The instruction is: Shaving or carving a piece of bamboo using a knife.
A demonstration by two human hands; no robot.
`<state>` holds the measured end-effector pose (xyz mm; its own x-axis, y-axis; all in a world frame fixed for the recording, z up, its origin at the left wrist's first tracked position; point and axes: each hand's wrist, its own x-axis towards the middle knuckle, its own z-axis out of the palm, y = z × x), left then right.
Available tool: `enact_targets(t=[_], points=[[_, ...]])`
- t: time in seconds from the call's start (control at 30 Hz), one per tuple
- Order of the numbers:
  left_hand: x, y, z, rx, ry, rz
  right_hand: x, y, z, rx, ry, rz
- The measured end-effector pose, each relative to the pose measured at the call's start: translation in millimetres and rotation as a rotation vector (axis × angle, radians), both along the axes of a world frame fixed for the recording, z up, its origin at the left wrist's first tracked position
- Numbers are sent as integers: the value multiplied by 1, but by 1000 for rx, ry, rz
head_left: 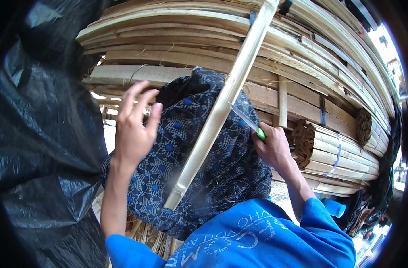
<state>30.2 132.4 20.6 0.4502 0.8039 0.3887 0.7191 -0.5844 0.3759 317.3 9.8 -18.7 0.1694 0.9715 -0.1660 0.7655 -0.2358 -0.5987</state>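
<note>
A long split bamboo strip (208, 129) lies slantwise across my lap, over a dark blue patterned cloth (168, 165). Its near end rests on the cloth by my belly, and the far end rises past the top of the view. My right hand (273, 145) is closed round the green handle of a knife (246, 118), whose blade points up and left, its tip by the strip's right edge. Raised to the left of the strip, my left hand (136, 123) has its fingers apart and holds nothing; they are slightly blurred.
Stacked bamboo slats (177, 40) run across the far side. At the right are tied bamboo bundles (342, 154) with a blue strap. Black plastic sheeting (47, 147) hangs on the left. A blue container (333, 207) stands by my right elbow, and shavings (148, 236) lie below the cloth.
</note>
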Motion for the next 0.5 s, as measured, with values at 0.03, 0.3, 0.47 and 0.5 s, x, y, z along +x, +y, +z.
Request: enact_targets(t=[0.03,0.3,0.47,0.5], points=[[14,-6,7,-8,-79,-67,-1,4,3,4,-1,5],[96,15,7,-205,-355,-212,-13,2,4,79,18,64],[92,42,6,-573,-466,-97,-9,-9,-1,12,28,61],[83,53,6,-474,-498,-70,-6,-9,-1,7,29,54]])
